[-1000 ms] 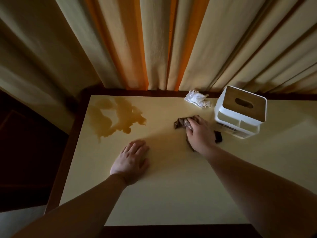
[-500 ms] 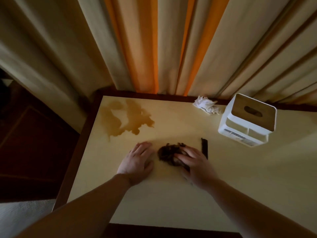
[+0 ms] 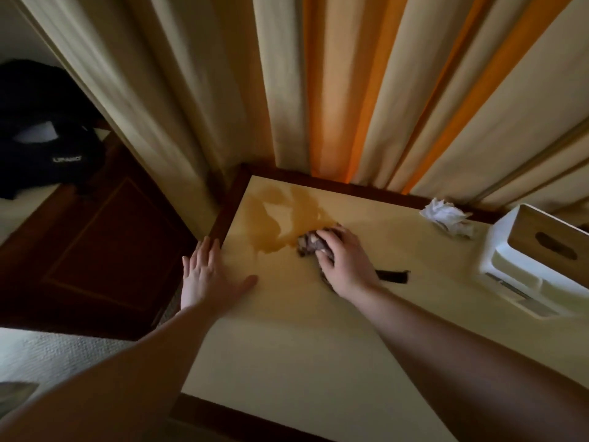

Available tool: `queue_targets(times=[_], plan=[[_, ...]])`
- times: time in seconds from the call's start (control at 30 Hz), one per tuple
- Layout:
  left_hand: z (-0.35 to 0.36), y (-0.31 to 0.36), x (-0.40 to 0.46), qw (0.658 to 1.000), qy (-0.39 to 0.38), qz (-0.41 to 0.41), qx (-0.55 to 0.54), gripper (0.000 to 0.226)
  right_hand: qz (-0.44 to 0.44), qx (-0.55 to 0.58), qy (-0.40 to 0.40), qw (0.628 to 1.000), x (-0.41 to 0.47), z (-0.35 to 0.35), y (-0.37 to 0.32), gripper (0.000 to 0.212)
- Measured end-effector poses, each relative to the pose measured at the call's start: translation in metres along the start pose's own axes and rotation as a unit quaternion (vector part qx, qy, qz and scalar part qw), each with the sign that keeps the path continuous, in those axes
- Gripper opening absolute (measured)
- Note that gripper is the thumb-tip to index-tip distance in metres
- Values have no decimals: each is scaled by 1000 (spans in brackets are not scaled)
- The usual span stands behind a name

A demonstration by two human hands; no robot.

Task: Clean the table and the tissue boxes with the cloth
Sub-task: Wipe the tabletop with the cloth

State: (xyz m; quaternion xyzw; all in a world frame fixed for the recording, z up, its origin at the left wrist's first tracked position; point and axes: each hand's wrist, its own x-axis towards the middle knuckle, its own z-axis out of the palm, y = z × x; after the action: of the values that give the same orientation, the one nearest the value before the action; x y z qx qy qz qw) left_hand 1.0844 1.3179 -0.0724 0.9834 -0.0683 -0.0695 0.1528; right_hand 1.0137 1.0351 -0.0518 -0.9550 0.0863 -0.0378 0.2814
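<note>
Wiping the spill, table step in hand.
Right hand [image 3: 345,261] grips bunched cloth [image 3: 308,244] at spill [image 3: 280,215] edge; left hand [image 3: 207,275] spread flat, near-left table [image 3: 287,346] edge. Next: sweep far-left through the spill. Tissue box [image 3: 538,250] right, untouched.

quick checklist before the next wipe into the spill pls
1. Cloth gripped by right hand: ok.
2. Cloth at edge of spill: ok.
3. Left hand flat at the table edge, clear of the spill: ok.
4. Spill cleared: not ok, most of the stain shows.
5. Tissue box and crumpled tissue out of the wipe path: ok.
6. Cloth still absorbent: cannot tell.
</note>
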Motion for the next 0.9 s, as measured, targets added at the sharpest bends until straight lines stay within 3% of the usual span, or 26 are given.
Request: queue_targets(times=[0.2,0.4,0.57,0.73,0.9], plan=[[2,0,-4,1000,-7,9,23,124,-68,-41,13,997,-53,44,-20,39],[-2,4,-3,1000,-15,0,7,124,40,-115,106,987,-52,15,41,41],[-4,5,-2,1000,-15,-3,4,123,121,-132,71,981,35,8,36,47],[-4,4,-2,1000,-9,-2,10,124,12,-77,25,997,79,32,-19,40],[-6,5,-2,1000,-12,0,13,125,-130,-32,-14,991,25,57,-48,33]])
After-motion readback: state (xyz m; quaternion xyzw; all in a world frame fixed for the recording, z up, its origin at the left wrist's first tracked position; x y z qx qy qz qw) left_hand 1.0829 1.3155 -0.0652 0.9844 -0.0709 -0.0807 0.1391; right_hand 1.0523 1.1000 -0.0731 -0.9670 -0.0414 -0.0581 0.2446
